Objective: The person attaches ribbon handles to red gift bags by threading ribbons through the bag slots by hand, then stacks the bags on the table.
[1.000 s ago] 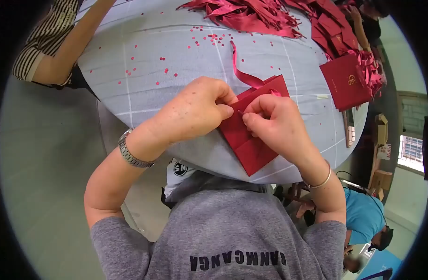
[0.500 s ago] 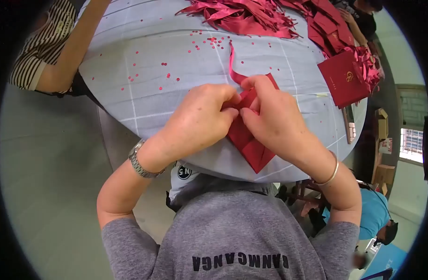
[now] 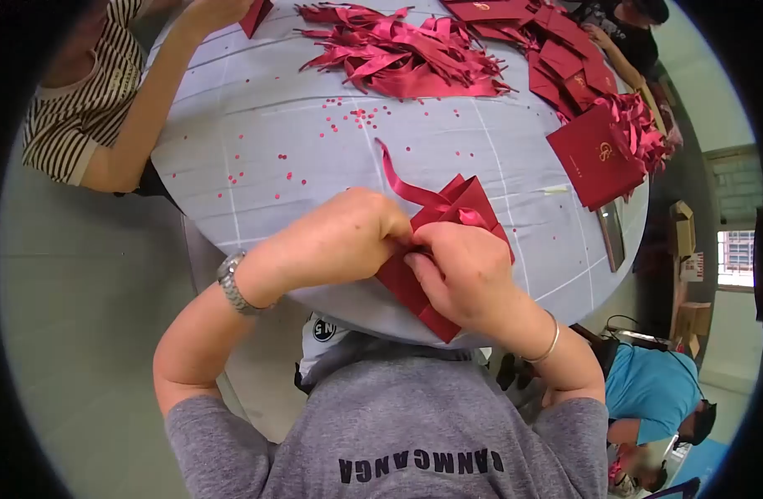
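A dark red paper gift bag (image 3: 416, 304) lies tilted on the table edge in front of me, its open top facing away. A red ribbon (image 3: 401, 188) runs out of the bag's top and curls onto the cloth; a pink-red loop of ribbon (image 3: 471, 218) shows at the opening. My left hand (image 3: 352, 237) is closed in a pinch at the bag's left upper edge; what its fingertips hold is hidden. My right hand (image 3: 469, 270) lies over the bag, thumb and fingers closed on its upper edge, fingertips meeting those of my left hand.
A heap of red ribbons (image 3: 406, 54) lies at the back. Stacked red bags (image 3: 594, 162) and a phone-like flat object (image 3: 613, 237) are on the right. Small red paper dots (image 3: 361, 115) are scattered on the grey cloth (image 3: 257, 200). A co-worker in stripes (image 3: 86, 116) sits left.
Both my hands and the bag have come lower in view, and the bag's opening now shows beyond my fingers. The view has shifted; a red bag now shows in the left co-worker's hand.
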{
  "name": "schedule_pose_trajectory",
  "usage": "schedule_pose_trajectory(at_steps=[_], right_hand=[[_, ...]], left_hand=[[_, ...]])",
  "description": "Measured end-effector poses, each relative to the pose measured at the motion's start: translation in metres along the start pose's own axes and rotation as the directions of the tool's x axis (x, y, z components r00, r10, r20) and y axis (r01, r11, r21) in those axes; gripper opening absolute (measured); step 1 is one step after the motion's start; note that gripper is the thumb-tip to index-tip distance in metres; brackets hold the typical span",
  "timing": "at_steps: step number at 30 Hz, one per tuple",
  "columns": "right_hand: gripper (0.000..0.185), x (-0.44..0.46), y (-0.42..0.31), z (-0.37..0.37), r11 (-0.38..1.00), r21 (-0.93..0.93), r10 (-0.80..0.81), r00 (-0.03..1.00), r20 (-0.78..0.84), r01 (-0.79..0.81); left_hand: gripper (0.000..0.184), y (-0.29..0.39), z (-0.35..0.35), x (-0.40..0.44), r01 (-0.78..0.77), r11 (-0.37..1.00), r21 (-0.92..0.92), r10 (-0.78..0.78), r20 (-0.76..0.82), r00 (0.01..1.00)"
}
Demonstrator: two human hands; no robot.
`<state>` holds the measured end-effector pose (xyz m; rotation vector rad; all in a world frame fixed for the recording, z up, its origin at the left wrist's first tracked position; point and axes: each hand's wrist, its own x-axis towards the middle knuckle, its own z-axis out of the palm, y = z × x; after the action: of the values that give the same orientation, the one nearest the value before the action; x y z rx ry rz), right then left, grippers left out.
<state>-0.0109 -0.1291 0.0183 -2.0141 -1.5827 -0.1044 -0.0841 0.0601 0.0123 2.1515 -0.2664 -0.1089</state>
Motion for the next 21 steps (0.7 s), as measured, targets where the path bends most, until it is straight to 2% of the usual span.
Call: schedule_pose_trajectory(at_steps=[3, 4, 6, 11, 14, 16, 17, 19, 20, 21], right_hand=[[0.030, 0.000, 0.000, -0.009, 0.995, -0.088, -0.055, 0.998, -0.013, 0.053], [0.039, -0.003, -0.001, -0.015, 0.987, -0.149, -0.058, 0.998, 0.033, 0.062], [0.042, -0.011, -0.006, -0.030, 0.965, -0.221, -0.123, 0.989, 0.082, 0.139], [0.036, -0.027, -0.001, -0.041, 0.942, -0.239, -0.222, 0.971, 0.090, 0.238], [0.044, -0.036, 0.002, -0.051, 0.940, -0.259, -0.209, 0.975, 0.081, 0.223], [0.047, -0.050, 0.015, -0.047, 0.970, -0.219, -0.175, 0.934, -0.311, 0.109], [0.047, -0.056, 0.022, -0.042, 0.971, -0.214, -0.175, 0.934, -0.310, 0.110], [0.061, -0.062, 0.033, -0.033, 0.983, 0.065, 0.182, 0.969, -0.165, -0.174], [0.064, -0.061, 0.034, -0.029, 0.960, 0.072, 0.271, 0.963, -0.010, -0.269], [0.064, -0.062, 0.035, -0.028, 0.959, 0.078, 0.273, 0.962, -0.012, -0.272]], left_hand=[[0.009, 0.007, -0.005, 0.004, -0.087, 0.993, 0.083, 0.088, -0.017, 0.996], [0.009, 0.008, -0.004, 0.004, -0.091, 0.992, 0.090, 0.092, -0.011, 0.996], [0.008, 0.010, 0.001, 0.002, -0.014, 0.978, 0.208, 0.044, -0.143, 0.989], [0.009, 0.013, 0.008, 0.001, 0.016, 0.969, 0.246, 0.022, -0.149, 0.989], [0.009, 0.005, 0.009, 0.001, 0.048, 0.971, 0.235, -0.006, -0.176, 0.984], [0.009, 0.001, 0.007, -0.001, 0.046, 0.980, 0.194, -0.008, -0.189, 0.982], [0.008, 0.000, 0.006, -0.002, 0.057, 0.987, 0.152, -0.028, -0.187, 0.982], [0.007, -0.002, 0.006, -0.002, 0.069, 0.991, 0.115, -0.048, -0.176, 0.983], [0.006, -0.003, 0.007, -0.001, 0.047, 0.982, 0.183, -0.021, -0.143, 0.989], [0.005, -0.004, 0.007, 0.000, 0.025, 0.969, 0.247, 0.003, -0.108, 0.994]])
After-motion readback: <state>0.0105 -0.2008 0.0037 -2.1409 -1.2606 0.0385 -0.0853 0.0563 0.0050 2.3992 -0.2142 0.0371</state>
